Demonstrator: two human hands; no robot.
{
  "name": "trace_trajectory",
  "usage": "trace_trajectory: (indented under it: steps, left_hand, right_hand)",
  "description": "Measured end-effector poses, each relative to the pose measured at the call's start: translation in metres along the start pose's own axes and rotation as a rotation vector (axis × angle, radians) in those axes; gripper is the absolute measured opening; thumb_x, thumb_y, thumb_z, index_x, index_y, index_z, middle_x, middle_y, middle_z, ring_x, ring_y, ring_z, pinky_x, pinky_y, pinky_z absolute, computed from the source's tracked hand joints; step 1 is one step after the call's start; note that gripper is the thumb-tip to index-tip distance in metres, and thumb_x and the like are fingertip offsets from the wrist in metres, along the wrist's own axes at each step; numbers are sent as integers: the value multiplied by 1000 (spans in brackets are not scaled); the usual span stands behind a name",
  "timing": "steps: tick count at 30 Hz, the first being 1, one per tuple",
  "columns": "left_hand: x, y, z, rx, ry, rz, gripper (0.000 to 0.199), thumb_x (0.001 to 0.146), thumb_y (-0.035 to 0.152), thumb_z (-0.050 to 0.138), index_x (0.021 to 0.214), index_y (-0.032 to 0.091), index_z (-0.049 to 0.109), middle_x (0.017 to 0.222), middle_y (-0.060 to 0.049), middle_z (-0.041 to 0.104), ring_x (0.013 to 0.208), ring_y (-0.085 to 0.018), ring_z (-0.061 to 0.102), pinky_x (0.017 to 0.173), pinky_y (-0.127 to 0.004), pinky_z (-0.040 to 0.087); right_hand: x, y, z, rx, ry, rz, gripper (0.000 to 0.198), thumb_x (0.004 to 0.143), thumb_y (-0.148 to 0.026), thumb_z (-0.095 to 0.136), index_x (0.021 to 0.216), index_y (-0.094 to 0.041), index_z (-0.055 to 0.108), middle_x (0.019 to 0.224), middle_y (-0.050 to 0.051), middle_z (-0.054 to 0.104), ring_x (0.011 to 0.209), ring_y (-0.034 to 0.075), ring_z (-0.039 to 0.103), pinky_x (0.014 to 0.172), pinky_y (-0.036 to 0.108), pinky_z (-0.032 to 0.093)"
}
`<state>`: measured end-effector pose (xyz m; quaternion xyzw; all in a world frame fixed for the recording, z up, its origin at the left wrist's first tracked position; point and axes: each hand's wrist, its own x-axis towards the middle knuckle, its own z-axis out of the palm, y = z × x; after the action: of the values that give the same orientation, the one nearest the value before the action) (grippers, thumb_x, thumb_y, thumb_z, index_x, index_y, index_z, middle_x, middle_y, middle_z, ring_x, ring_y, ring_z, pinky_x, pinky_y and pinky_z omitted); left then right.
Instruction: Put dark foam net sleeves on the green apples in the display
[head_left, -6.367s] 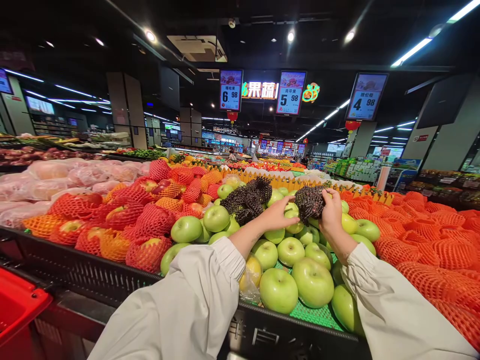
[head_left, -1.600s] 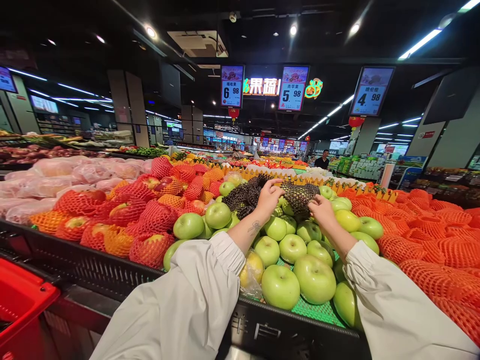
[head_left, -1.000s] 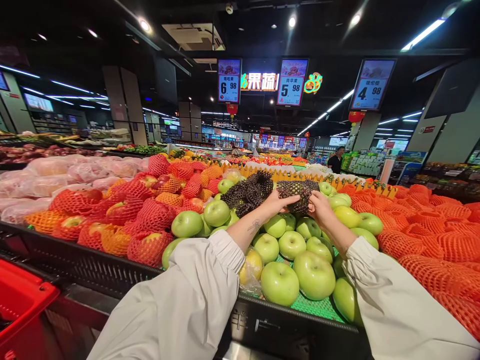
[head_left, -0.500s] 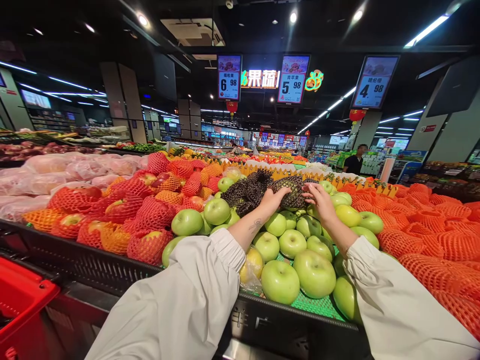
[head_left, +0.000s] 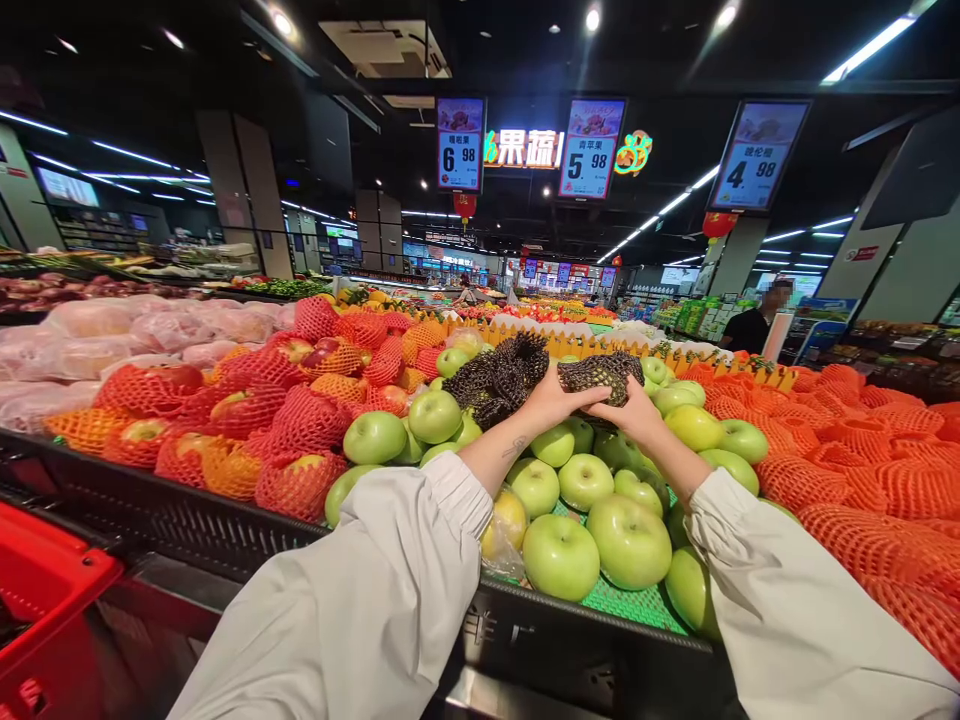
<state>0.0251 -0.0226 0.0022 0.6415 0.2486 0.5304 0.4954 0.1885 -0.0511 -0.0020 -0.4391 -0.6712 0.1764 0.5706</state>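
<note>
Between my two hands is a green apple in a black foam net [head_left: 602, 374]. My left hand [head_left: 553, 400] wraps its left side, thumb stretched along the front. From the right, my right hand [head_left: 632, 408] closes on the same netted apple, and the two thumbs nearly meet. The far fingers of both hands are hidden behind the net. A heap of black foam nets [head_left: 499, 380] lies just left of my left hand. Loose green apples [head_left: 559, 558] lie below and around my hands on a green mat [head_left: 637, 605].
Apples in red and orange nets [head_left: 304, 430] are piled to the left. Orange-netted fruit [head_left: 855, 480] fills the right side. The black crate rim [head_left: 570, 612] runs along the front. A red basket [head_left: 52, 580] is at lower left. A person [head_left: 752, 325] is farther back.
My right hand has moved from the far right side of the netted apple to close around it from the front. The netted apple now sits between both hands. The person behind has shifted right.
</note>
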Motion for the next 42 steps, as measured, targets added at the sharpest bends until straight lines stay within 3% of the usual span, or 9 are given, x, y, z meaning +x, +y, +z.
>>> trace_trajectory:
  steps: [3, 6, 10, 13, 18, 23, 29, 35, 42]
  left_hand:
    - [2, -2, -7, 265, 131, 26, 67, 83, 54, 69, 130, 14, 44, 130, -18, 60, 117, -27, 60, 107, -43, 43]
    - [-1, 4, -12, 526, 180, 226, 57, 88, 33, 59, 138, 16, 39, 142, -17, 48, 131, -28, 50, 113, -44, 37]
    - [-7, 6, -12, 776, -127, 555, 81, 75, 26, 70, 148, 21, 36, 153, -15, 34, 144, -31, 34, 121, -46, 27]
    - [-9, 3, -11, 829, -246, 608, 87, 74, 37, 76, 150, 22, 35, 153, -14, 37, 142, -31, 38, 119, -45, 31]
    - [-9, 5, -13, 933, -107, 550, 79, 73, 42, 80, 141, 23, 44, 140, -9, 52, 128, -28, 49, 111, -41, 41]
    - [-7, 6, -14, 1106, -37, 333, 68, 82, 43, 72, 140, 17, 47, 138, -13, 50, 125, -30, 51, 106, -43, 43]
    - [-5, -2, -14, 1138, -427, 93, 47, 85, 44, 65, 120, 13, 63, 121, -11, 65, 107, -26, 63, 95, -35, 49]
    - [-4, -6, -17, 1131, -599, 92, 49, 82, 47, 66, 119, 14, 67, 125, -12, 61, 109, -24, 61, 100, -31, 46]
    - [-6, -6, -17, 1059, -561, 108, 45, 80, 45, 66, 113, 14, 69, 122, -13, 63, 108, -27, 62, 99, -35, 48]
  right_hand:
    - [0, -6, -1, 53, 132, 61, 74, 55, -49, 88, 114, -19, 57, 121, 11, 67, 112, 31, 63, 101, 47, 51]
    - [0, -13, -1, 223, 225, 218, 73, 58, -53, 85, 116, -23, 52, 120, 10, 67, 99, 29, 67, 70, 40, 60]
    - [-2, -18, -2, 291, 214, 311, 71, 58, -55, 84, 112, -23, 52, 105, 7, 67, 74, 22, 66, 43, 29, 49]
    - [-6, -19, 0, 261, 73, 295, 68, 58, -56, 84, 110, -22, 54, 83, 2, 64, 56, 16, 56, 39, 26, 41]
    - [-6, -17, 2, 105, 38, 213, 65, 57, -62, 81, 100, -17, 60, 89, 7, 66, 71, 22, 62, 60, 35, 52]
    - [2, -9, -10, -406, 526, 50, 71, 64, -54, 76, 117, -11, 56, 119, 19, 60, 115, 34, 56, 104, 48, 42]
    - [9, -2, -37, -529, 810, 124, 98, 73, -28, 72, 149, 5, 19, 147, 31, 23, 143, 35, 28, 121, 40, 23]
    - [13, 7, -60, -777, 766, 161, 81, 72, -14, 67, 147, -22, 37, 147, 17, 21, 130, 39, 38, 112, 50, 31]
    - [16, 21, -72, -938, 412, 144, 77, 71, -25, 66, 145, -23, 47, 141, 22, 36, 113, 44, 49, 90, 55, 43]
